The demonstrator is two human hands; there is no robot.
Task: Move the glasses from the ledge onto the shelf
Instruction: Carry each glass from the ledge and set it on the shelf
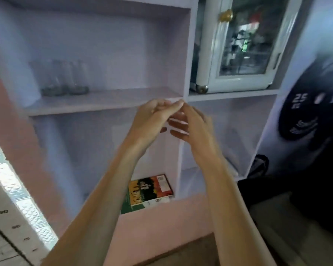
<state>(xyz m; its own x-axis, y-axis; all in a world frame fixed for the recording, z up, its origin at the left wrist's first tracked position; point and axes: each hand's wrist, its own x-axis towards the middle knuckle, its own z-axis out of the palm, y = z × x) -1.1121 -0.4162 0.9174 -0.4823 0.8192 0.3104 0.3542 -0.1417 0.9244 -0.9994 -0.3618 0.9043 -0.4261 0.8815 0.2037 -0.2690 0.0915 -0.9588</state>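
A cluster of clear drinking glasses (60,79) stands upright on the left part of the lilac shelf (113,100), close to its back wall. My left hand (156,118) and my right hand (192,127) meet in front of the shelf's right front corner, well right of the glasses. The left hand's fingers are curled in with nothing in them, and its fingertips touch the right hand. The right hand's fingers are spread and it holds nothing. Both hands are motion-blurred. No ledge is in view.
A book (150,191) lies flat in the compartment below. A small white cabinet with a glass door (238,45) fills the upper right compartment. A dark round weight plate (306,112) hangs at the right, and patterned glass blocks (17,189) line the left edge.
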